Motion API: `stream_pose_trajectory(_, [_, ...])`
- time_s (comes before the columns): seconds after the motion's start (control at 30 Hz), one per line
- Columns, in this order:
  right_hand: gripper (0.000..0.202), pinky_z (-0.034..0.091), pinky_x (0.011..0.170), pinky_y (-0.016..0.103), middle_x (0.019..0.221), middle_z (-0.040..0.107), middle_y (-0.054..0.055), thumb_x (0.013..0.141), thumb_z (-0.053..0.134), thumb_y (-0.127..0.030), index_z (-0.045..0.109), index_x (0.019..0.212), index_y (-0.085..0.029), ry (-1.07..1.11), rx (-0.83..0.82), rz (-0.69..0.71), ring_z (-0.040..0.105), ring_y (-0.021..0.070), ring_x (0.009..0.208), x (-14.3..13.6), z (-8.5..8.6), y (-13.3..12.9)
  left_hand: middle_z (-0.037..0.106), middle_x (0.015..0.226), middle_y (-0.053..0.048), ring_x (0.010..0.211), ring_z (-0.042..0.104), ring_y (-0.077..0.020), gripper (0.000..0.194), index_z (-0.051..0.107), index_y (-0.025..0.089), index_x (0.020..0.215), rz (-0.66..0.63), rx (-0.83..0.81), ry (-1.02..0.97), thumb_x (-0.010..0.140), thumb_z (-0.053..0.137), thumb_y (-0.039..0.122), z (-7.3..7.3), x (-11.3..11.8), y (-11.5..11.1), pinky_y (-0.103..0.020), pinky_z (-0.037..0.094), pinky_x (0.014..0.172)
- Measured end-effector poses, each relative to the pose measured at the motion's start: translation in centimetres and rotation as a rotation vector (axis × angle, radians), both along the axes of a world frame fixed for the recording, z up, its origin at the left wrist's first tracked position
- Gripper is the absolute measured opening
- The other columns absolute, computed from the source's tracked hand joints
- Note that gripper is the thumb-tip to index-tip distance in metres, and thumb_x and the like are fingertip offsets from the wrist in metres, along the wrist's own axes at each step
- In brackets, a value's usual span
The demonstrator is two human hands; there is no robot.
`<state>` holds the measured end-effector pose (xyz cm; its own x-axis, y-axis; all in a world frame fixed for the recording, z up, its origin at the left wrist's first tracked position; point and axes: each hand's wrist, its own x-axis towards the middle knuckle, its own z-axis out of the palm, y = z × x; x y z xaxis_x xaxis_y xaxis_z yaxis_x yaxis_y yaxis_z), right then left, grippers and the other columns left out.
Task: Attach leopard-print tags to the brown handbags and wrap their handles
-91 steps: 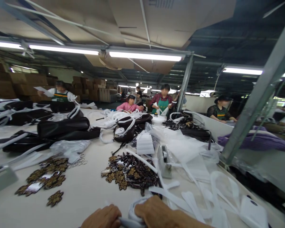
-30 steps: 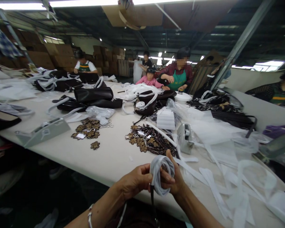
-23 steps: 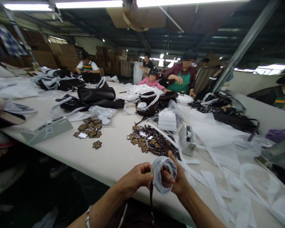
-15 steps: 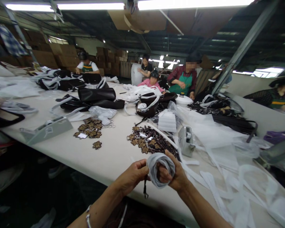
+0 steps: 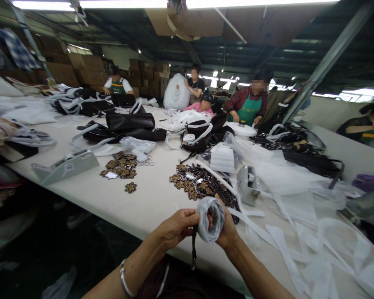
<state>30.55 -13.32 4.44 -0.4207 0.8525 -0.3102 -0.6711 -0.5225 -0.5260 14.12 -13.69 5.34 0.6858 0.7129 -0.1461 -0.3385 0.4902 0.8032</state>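
From the head, the left hand (image 5: 180, 226) pinched the roll (image 5: 203, 212) at its edge, seemingly to stop it unwinding; a dark strap (image 5: 194, 244) hung below. The right hand (image 5: 228, 229) cupped it, fingers inside, likely keeping it round. Between both hands, it was near the surface (image 5: 146, 201); charms (image 5: 191, 187) lay beyond.

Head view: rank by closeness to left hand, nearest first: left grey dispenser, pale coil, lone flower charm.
1. Pale coil: touching the left hand.
2. Lone flower charm: ahead-left, on the table.
3. Left grey dispenser: farther left, near the table edge.
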Motion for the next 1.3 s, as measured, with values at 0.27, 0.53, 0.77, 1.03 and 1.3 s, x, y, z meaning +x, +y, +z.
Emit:
stream_pose_trajectory(0.27, [0.038, 0.044, 0.060, 0.026, 0.063, 0.058, -0.002, 0.081, 0.065, -0.055, 0.060, 0.069, -0.019, -0.765, 0.345, -0.414, 0.051, 0.0143, 0.060, 0.2, -1.9, 1.6, 0.060, 0.084, -0.001, 0.076, 0.053, -0.0151, 0.028, 0.062, 0.015, 0.094, 0.072, 0.361, 0.286, 0.078, 0.070, 0.036, 1.8, -1.9, 0.6, -0.027, 0.041, 0.072])
stream_pose_trajectory(0.53, [0.018, 0.051, 0.067, 0.027, 0.119, 0.062, 0.009, 0.086, 0.066, -0.026, 0.064, 0.104, -0.022, -1.259, 1.253, -0.025, 0.060, 0.0144, 0.075, 0.4, -2.8, 1.0, 0.069, 0.093, -0.005, 0.092, 0.059, -0.0255, 0.018, 0.059, 0.019, 0.094, 0.242, 1.342, 1.352, 0.085, 0.068, 0.030, -4.3, -3.8, 1.0, -0.039, 0.038, 0.083])
stream_pose_trajectory(0.77, [0.023, 0.050, 0.090, 0.031, 0.108, 0.070, 0.007, 0.089, 0.061, -0.016, 0.062, 0.111, -0.021, -1.383, 1.413, 0.206, 0.065, 0.0198, 0.101, -0.2, -7.6, 1.9, 0.071, 0.108, -0.005, 0.104, 0.060, -0.0227, 0.024, 0.059, 0.019, 0.112, 0.496, 1.589, 1.296, 0.093, 0.059, 0.034, -11.4, -4.3, 0.2, -0.040, 0.037, 0.092])
stream_pose_trajectory(1.03, [0.016, 0.049, 0.091, 0.029, 0.114, 0.070, 0.007, 0.091, 0.057, -0.018, 0.065, 0.105, -0.022, -1.405, 1.439, 0.233, 0.065, 0.0194, 0.103, -0.1, -8.2, 2.6, 0.067, 0.117, -0.005, 0.114, 0.054, -0.0279, 0.036, 0.052, 0.024, 0.131, 0.407, 1.606, 1.539, 0.096, 0.053, 0.019, -9.9, -4.9, -0.3, -0.045, 0.037, 0.093])
stream_pose_trajectory(1.3, [0.006, 0.046, 0.070, 0.024, 0.085, 0.067, 0.002, 0.082, 0.065, -0.018, 0.063, 0.087, -0.021, -1.489, 1.341, 0.242, 0.062, 0.0170, 0.076, -1.0, -7.5, 3.1, 0.065, 0.094, -0.003, 0.092, 0.054, -0.0232, 0.017, 0.063, 0.021, 0.108, 0.284, 1.442, 1.399, 0.091, 0.060, 0.021, -9.7, -4.6, 0.9, -0.039, 0.046, 0.081])
